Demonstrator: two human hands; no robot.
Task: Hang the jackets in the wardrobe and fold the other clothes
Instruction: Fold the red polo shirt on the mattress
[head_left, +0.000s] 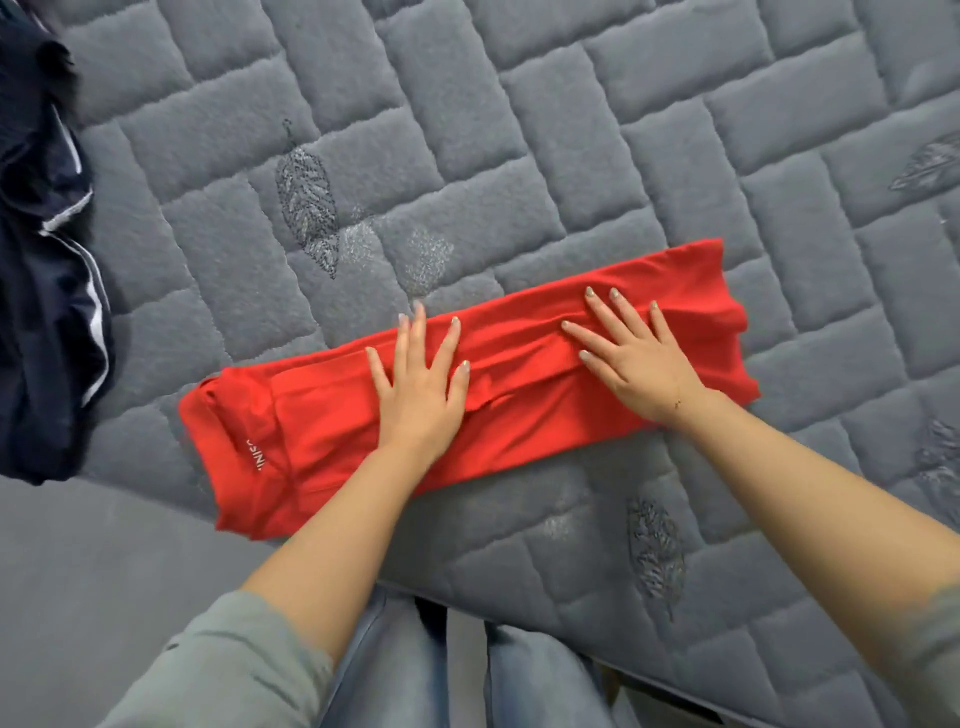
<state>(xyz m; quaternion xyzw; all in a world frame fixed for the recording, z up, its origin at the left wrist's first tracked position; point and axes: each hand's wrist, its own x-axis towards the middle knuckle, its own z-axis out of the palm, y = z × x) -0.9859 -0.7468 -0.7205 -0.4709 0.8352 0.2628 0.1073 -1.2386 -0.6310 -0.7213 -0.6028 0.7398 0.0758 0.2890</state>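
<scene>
i had both hands flat, fingers spread, gripping nothing — left hand (418, 387) mid-strip, right hand (636, 358) nearer the far end of the red garment (322, 441) on the bed (467, 156) — and judged firm outward smoothing best before folding.

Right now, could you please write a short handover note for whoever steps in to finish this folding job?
Left hand: flat, fingers spread, pressing the middle of the red garment; no grip.
Right hand: flat, pressing its right half; no grip.
The red garment lies on the grey quilted mattress, already folded lengthwise into a long strip.
A dark navy garment with white stripes lies crumpled at the left edge, untouched.
Left: fold the red strip shorter, then deal with the navy one. No wardrobe in view.
</scene>
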